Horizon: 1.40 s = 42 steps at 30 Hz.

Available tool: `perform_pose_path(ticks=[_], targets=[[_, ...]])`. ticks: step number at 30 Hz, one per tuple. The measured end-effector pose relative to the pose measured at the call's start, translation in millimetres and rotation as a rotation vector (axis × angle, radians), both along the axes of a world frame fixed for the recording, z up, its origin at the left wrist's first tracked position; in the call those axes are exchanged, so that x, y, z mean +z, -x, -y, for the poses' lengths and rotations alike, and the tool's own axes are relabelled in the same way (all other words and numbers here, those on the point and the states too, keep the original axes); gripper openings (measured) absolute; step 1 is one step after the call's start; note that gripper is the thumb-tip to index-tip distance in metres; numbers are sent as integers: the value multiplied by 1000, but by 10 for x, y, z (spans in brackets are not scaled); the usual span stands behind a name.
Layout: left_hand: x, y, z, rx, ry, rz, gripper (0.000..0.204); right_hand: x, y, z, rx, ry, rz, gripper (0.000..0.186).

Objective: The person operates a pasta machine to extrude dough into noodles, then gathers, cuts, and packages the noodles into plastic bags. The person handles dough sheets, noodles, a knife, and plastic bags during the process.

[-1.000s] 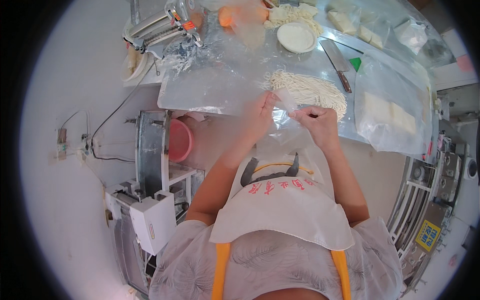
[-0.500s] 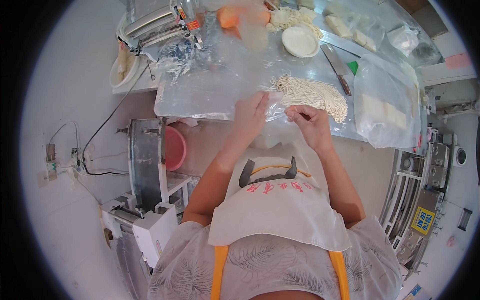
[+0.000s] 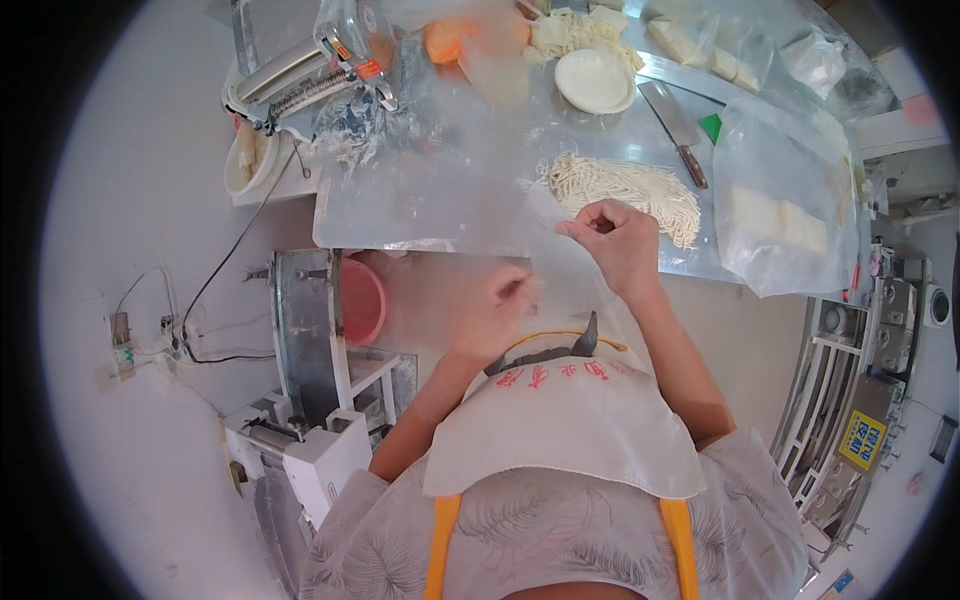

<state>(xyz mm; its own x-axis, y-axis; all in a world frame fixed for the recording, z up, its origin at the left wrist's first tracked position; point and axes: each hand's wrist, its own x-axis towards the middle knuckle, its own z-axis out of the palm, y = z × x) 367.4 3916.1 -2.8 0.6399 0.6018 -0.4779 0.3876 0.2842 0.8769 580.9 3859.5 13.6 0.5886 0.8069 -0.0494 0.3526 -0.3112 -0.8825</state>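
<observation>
My right hand point(image 3: 622, 242) pinches the edge of a thin clear plastic bag point(image 3: 568, 262) between thumb and fingertips, just off the table's front edge. The bag hangs from there, its outline faint. Lower and to the left is my left hand point(image 3: 497, 308), blurred, its fingers curled around a dark gap. The bag's side lies close to those fingertips, but what they grip is not clear. Just beyond my right hand, a pile of cut noodles point(image 3: 622, 192) lies on the metal table point(image 3: 410, 205).
A cleaver point(image 3: 672, 130) lies right of a white round bowl point(image 3: 594, 80). Bagged pale blocks point(image 3: 775, 220) rest at the right. A noodle machine point(image 3: 315, 80) stands at the far left. Below the table edge are a red basin point(image 3: 362, 302) and a metal-and-white machine point(image 3: 325, 455).
My left hand has drawn down and left, away from my right hand and off the table edge. My right hand stays near its place, pinching the bag. The view has shifted slightly.
</observation>
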Motion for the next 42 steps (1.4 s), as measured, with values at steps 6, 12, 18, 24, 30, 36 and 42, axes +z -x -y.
perform_pose_path(ticks=[6,12,18,24,30,36,42], targets=[[115,-578,-19,174,130,378,34,95,-118,-30,101,-20,31,19],[186,-783,-85,193,333,571,38,194,-254,91,302,-66,31,28],[79,-843,-224,160,524,592,36,149,-238,219,327,-46,-10,30],[267,-801,-233,237,410,465,29,-336,-726,306,-137,-141,-474,26],[123,-634,-335,155,120,177,33,-776,-874,346,-252,-93,-828,33],[0,-547,-438,155,44,80,30,-665,-656,318,-6,-60,-1488,36],[99,-467,-368,239,80,186,14,-809,-704,355,-67,-168,-1054,21]])
